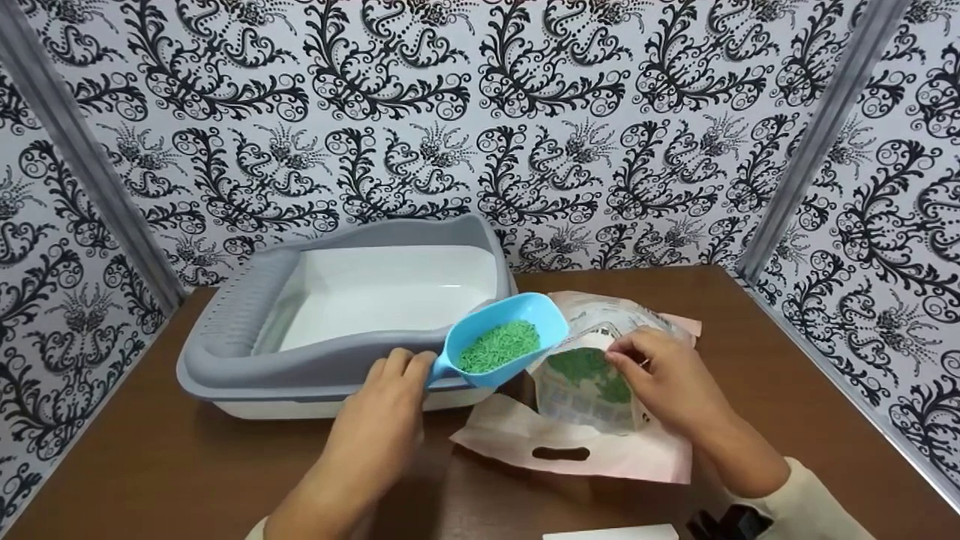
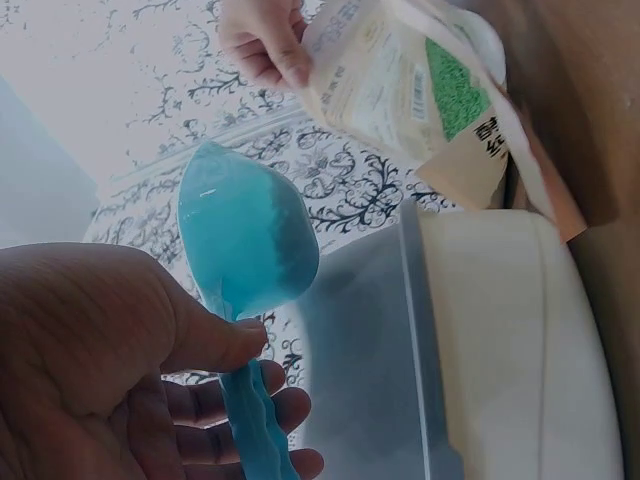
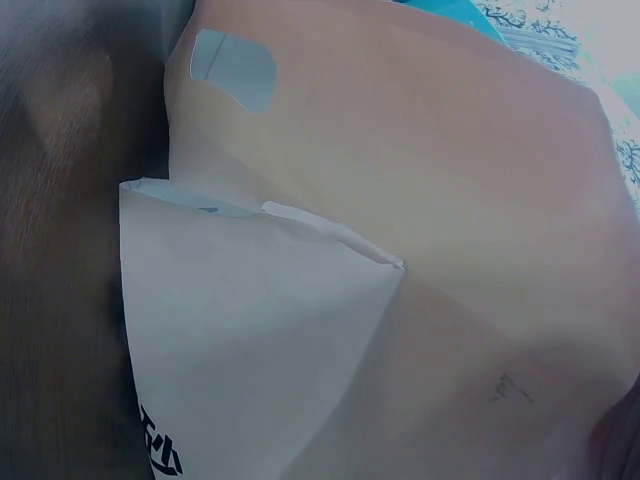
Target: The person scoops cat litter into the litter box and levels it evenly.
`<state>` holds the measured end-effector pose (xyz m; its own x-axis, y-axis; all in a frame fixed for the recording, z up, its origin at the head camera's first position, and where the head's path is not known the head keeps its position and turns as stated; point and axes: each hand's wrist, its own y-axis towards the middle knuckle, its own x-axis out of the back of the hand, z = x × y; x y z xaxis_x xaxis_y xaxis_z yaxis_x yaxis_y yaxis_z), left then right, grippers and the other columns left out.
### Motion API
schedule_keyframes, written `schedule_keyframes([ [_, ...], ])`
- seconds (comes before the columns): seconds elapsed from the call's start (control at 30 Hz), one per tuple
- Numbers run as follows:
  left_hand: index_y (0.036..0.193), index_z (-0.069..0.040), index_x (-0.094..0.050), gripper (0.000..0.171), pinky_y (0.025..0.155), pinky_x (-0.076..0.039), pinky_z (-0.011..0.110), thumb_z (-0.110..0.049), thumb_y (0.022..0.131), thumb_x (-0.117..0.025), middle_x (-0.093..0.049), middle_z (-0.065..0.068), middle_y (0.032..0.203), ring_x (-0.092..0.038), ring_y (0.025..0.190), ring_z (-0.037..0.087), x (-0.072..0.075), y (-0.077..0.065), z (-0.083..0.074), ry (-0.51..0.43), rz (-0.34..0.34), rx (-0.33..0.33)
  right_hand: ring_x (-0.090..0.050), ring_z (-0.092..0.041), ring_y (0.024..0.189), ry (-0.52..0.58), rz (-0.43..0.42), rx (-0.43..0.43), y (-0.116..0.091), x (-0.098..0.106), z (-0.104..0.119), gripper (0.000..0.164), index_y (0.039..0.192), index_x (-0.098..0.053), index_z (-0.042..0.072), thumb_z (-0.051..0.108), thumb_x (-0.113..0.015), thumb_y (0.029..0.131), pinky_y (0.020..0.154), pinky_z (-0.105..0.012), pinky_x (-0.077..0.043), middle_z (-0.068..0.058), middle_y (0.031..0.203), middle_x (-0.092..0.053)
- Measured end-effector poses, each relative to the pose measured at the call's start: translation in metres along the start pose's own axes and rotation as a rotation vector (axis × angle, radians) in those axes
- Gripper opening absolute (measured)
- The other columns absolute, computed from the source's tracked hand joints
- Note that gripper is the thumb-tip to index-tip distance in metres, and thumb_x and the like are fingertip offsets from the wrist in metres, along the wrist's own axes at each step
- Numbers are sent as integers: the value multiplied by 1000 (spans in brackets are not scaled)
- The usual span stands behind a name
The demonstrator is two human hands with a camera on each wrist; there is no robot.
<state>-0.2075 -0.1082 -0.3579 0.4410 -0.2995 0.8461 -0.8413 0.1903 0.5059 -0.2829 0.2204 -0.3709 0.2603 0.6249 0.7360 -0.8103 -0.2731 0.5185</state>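
Observation:
My left hand [image 1: 382,427] grips the handle of a blue scoop [image 1: 551,322], its fingers wrapped round it in the left wrist view. Green pellet litter [image 1: 501,346] fills the bottom of the scoop, which hangs between the litter box [image 1: 300,367] and an opened litter bag [image 1: 600,459]. More green pellets [image 1: 581,367] show at the bag's mouth. With thumb and forefinger, my right hand [image 1: 675,382] pinches the bag's rim on its right side. Pale bag paper [image 3: 500,180] takes up most of the right wrist view and hides nearly all of that hand.
The grey-rimmed white litter box stands at the back left of the brown table [image 1: 247,480], its white inside bare. A white object [image 1: 611,533] lies at the front edge, near a black item [image 1: 739,521] by the right sleeve. Patterned panels [image 1: 480,135] enclose the table.

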Motion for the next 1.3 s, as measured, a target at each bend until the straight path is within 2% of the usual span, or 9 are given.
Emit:
schedule_keyframes([
  [0.2, 121, -14, -58, 39, 53, -50, 37, -1, 85, -65, -57, 2, 103, -56, 90, 22, 4, 4, 4, -10, -12, 46, -57, -5, 73, 1, 1, -12, -1, 1, 0, 7, 87, -69, 15, 21, -67, 89, 67, -23, -51, 12, 81, -62],
  [0.43, 116, -13, -58, 34, 58, -52, 42, -2, 85, -66, -58, 5, 98, -58, 90, 24, 7, 7, 8, -20, -25, 59, -57, -5, 73, -24, -3, -18, -2, 1, -2, 6, 87, -69, 17, 23, -68, 88, 68, -25, -51, 12, 81, -62],
  [0.7, 115, -13, -59, 32, 54, -50, 45, -1, 85, -64, -56, 6, 95, -58, 87, 25, 11, 10, 16, -40, -39, 95, -56, -5, 73, -36, 5, -25, -2, 1, -1, 6, 87, -68, 17, 23, -68, 89, 68, -25, -50, 12, 81, -61],
  [0.87, 118, -12, -58, 34, 56, -52, 47, -1, 86, -63, -57, 6, 98, -58, 90, 26, 11, 12, 23, -44, -50, 112, -57, -5, 74, -28, 13, -37, -3, 2, -2, 9, 89, -68, 16, 24, -67, 89, 67, -24, -51, 11, 82, -62],
  [1.1, 124, -9, -56, 40, 62, -52, 52, -2, 86, -63, -58, 10, 105, -58, 95, 30, 13, 17, 31, -52, -15, 156, -58, -6, 75, -18, 22, -48, -4, 2, -2, 7, 89, -69, 15, 22, -67, 89, 68, -24, -51, 11, 83, -64],
  [1.3, 125, -8, -56, 38, 66, -51, 55, -4, 87, -62, -58, 13, 107, -58, 96, 32, 18, 23, 42, -51, -49, 150, -57, -6, 75, -9, 7, -50, -3, 4, -2, 10, 89, -68, 16, 26, -67, 89, 69, -24, -50, 11, 82, -62],
])
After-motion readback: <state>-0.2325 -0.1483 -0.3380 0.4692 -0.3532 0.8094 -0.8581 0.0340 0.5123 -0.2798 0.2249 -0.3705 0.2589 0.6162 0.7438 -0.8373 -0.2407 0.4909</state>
